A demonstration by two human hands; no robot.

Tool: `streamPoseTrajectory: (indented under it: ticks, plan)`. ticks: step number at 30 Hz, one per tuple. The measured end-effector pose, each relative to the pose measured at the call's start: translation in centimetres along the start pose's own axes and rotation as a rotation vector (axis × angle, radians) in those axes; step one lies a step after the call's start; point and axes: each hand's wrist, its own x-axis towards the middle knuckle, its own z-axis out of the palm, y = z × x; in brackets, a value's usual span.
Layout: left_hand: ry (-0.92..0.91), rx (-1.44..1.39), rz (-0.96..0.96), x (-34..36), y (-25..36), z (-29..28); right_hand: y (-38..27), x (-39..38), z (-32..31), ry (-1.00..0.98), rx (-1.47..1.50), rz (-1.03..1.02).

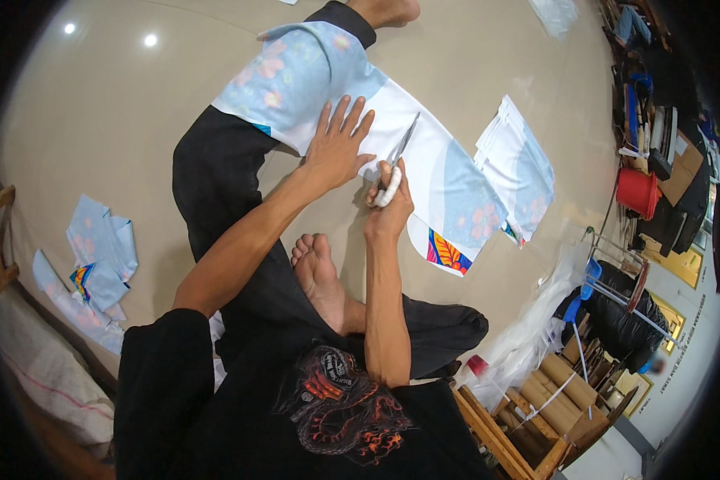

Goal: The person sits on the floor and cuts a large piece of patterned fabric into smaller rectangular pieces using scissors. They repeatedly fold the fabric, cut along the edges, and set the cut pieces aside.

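A long piece of light blue and white printed fabric (448,196), with pink flowers and a bright multicoloured corner, lies across my outstretched leg and the floor. My left hand (336,148) lies on it, fingers spread, pressing near the middle. Just to the right, my right hand (390,200) grips white-handled scissors (408,136) by their loops, the metal blades pointing up and away over the white part of the fabric. A stack of similar cut pieces (516,160) lies at the right, beside the long piece. Another loose pile (96,248) lies at the left.
My bare foot (320,280) is tucked below my hands. Along the right are clutter, a red bucket (636,192), a metal-framed trolley and cardboard rolls (556,384) beside crumpled plastic (532,320). A white sack (52,368) and wooden frame stand at the left, on the beige floor (112,104).
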Motion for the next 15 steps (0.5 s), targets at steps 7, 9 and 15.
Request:
streamPoseTrajectory:
  ticks: [7,9,15]
  plan:
    - [0.0,-0.019,0.004,-0.2,0.1,-0.4,-3.5,4.6,2.4,-0.028,-0.039,-0.048]
    - [0.049,-0.016,0.019,-0.1,0.1,0.3,-4.3,5.8,1.4,-0.067,-0.045,-0.069]
    - [0.123,-0.011,0.009,-0.8,-0.4,0.7,-6.2,3.8,-10.1,0.226,-0.243,-0.311]
